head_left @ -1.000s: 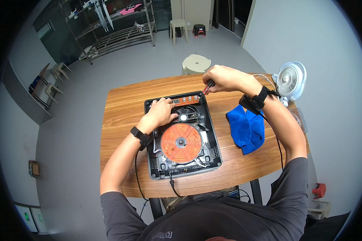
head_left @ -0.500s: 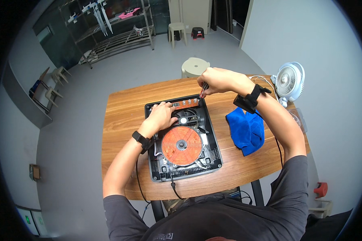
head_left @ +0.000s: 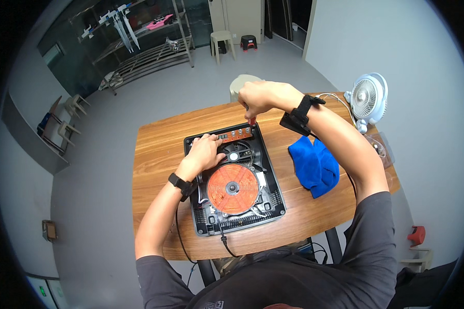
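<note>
An opened induction cooker [head_left: 267,164] lies on the table, its round copper coil [head_left: 224,188] and black fan [head_left: 247,153] exposed. My left hand [head_left: 205,151] rests with fingers stretched over the left end of the orange circuit board [head_left: 239,135] along the cooker's far edge. Its thumb reaches toward the fan. In my right hand [head_left: 258,97] is a screwdriver with a red and black handle [head_left: 252,121], held nearly upright over the board's right end at the far right corner. The fingers hide part of the handle, and the tip is too small to make out.
A blue cloth [head_left: 314,167] lies right of the cooker on the wooden table [head_left: 162,139]. At the far right corner stands a small white fan [head_left: 366,98], with a clear plastic box [head_left: 384,147] nearby. A black power cord [head_left: 224,241] runs off the near edge.
My right hand has shifted left, and the screwdriver stands more upright at the board's right end. My left hand stays on the board. The whole view has shifted slightly.
</note>
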A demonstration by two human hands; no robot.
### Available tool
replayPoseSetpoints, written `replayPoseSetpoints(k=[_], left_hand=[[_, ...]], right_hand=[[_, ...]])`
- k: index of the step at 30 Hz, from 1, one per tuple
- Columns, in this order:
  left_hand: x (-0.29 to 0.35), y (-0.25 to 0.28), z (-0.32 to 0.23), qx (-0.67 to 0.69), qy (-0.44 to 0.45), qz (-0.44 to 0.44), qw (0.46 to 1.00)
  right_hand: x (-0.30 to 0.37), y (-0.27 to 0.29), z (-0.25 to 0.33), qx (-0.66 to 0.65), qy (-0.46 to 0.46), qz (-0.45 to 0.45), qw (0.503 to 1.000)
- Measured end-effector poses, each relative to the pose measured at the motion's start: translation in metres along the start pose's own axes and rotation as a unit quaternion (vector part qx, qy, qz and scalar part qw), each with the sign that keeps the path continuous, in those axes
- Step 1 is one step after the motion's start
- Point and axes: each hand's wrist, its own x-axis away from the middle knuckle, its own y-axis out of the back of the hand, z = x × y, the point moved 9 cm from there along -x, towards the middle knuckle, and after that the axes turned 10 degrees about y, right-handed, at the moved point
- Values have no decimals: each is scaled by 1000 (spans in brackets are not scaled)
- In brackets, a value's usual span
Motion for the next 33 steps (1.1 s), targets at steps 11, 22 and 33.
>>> replayPoseSetpoints(k=[11,22,33], left_hand=[[0,2,-3,-12,4,14,1000],[-1,0,-2,-20,10,23,999],[1,1,-1,-9,14,11,1000]], right_hand=[[-6,0,-4,9,10,-9,1000],[-8,-2,-6,21,-3,-4,1000],[-11,-12,-10,-6,-91,76,993]])
